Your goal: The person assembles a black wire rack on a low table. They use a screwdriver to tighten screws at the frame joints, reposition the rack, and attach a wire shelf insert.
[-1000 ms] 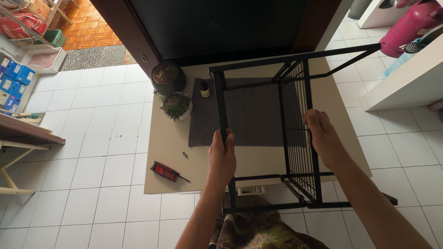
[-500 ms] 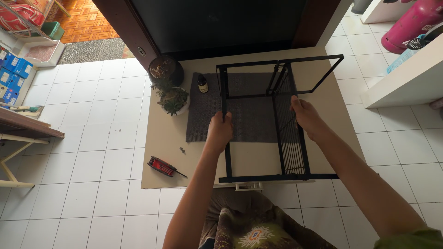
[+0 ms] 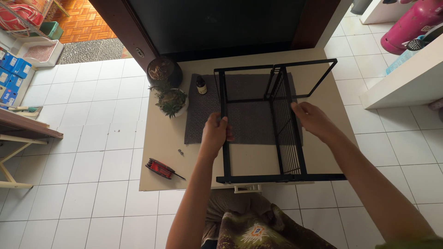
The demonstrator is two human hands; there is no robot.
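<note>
On table (image 3: 161,152), both hands grip black frame (image 3: 224,152)

You get bright, even daylight, soft shadows, sharp focus throughout, slight wide-angle bending at edges, no glare

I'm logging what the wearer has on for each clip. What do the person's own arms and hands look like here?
Both forearms are bare, with no gloves, watch or rings visible on the left hand or right hand. A bit of olive-green sleeve shows at the right upper arm, at the bottom edge.
</note>
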